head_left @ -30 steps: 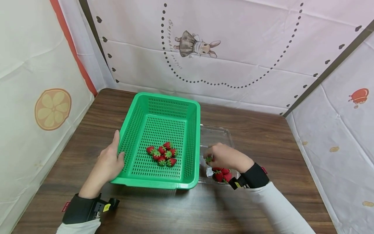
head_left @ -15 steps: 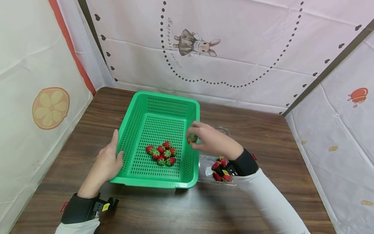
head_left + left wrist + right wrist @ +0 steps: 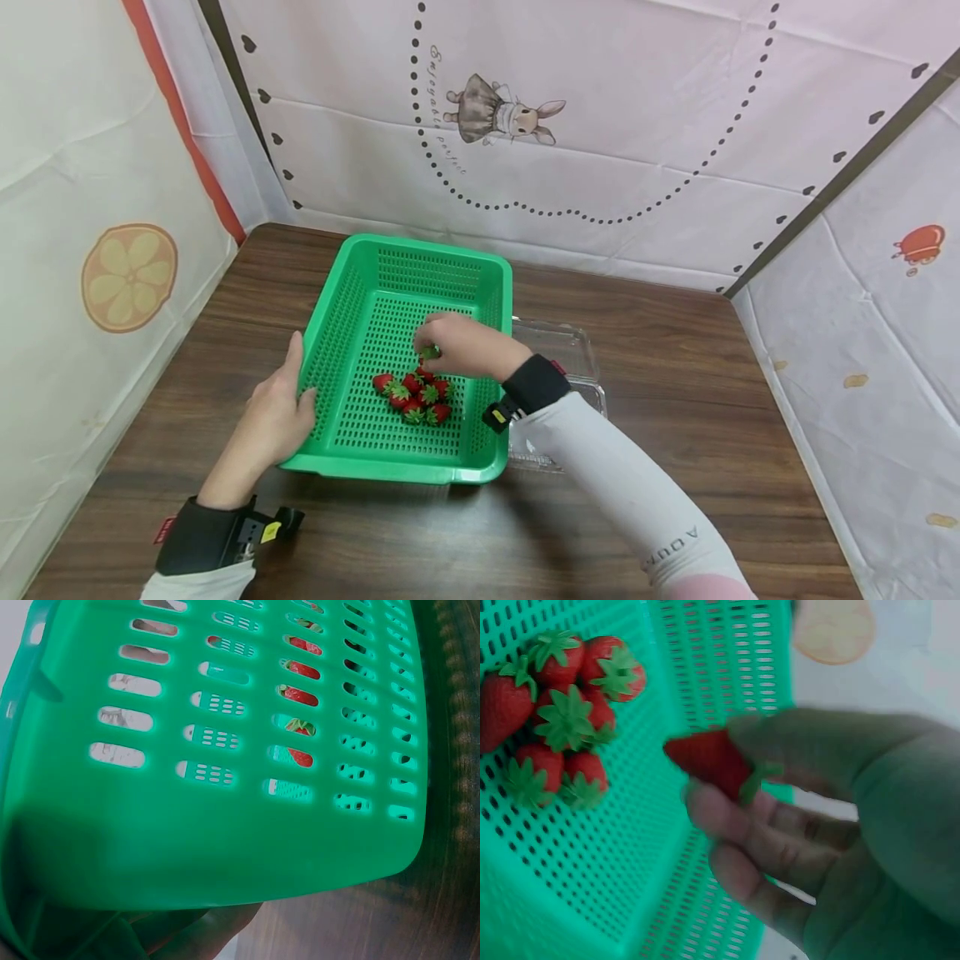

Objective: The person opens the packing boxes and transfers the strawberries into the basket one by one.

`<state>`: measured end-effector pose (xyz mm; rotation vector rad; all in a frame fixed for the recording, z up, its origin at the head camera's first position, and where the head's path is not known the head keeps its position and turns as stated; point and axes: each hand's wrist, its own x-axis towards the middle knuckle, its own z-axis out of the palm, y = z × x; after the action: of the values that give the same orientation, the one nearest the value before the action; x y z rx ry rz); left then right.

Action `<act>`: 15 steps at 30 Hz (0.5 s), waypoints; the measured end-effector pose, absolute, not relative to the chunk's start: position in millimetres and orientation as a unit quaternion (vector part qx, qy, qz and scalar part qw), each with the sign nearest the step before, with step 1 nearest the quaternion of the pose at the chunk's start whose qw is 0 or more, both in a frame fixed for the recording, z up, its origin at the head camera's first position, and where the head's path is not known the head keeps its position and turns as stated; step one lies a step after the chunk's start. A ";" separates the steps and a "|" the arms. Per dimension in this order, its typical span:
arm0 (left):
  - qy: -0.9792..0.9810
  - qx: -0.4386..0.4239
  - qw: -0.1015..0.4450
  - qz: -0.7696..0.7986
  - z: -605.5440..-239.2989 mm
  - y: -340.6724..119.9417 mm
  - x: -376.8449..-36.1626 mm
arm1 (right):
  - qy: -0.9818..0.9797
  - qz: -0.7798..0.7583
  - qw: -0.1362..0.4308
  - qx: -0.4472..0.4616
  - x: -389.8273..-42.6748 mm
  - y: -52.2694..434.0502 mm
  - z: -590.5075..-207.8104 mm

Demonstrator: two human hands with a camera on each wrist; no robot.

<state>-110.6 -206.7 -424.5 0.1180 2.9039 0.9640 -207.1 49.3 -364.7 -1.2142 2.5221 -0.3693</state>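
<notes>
A green slotted basket (image 3: 341, 321) stands on the wooden table, with a small pile of several strawberries (image 3: 412, 394) on its floor. My right hand (image 3: 429, 346) hovers inside the basket just above the pile and pinches one strawberry (image 3: 705, 754) between thumb and fingers. The right wrist view shows the pile of strawberries (image 3: 562, 712) below and to the left of the held one. My left hand (image 3: 279, 408) grips the basket's left rim, thumb hooked over the edge. In the left wrist view the basket wall (image 3: 225, 840) fills the picture, with red fruit showing through the slots.
A clear plastic container (image 3: 561, 346) lies against the basket's right side, its near end hidden by my right forearm (image 3: 600, 467). Printed fabric walls close in the table at the back and both sides. Bare wood (image 3: 675, 350) shows to the right and in front.
My right hand lifted a strawberry from the clear container, carried it left over the basket's right rim, and now holds it above the pile. The left hand stayed on the rim.
</notes>
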 end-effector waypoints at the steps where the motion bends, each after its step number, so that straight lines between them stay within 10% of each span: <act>1: 0.948 0.039 0.039 0.314 -424.4 -206.8 -110.5 | 0.885 -0.120 0.158 -0.420 -209.1 45.7 -368.6; 15: 0.950 0.036 0.038 0.308 -421.7 -204.6 -111.0 | 0.898 -0.078 0.220 -0.374 -218.2 2.7 -402.0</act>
<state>-111.0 -204.6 -421.7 0.1102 2.9135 0.9443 -218.2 2.7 -402.0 -1.0357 2.4827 -0.2149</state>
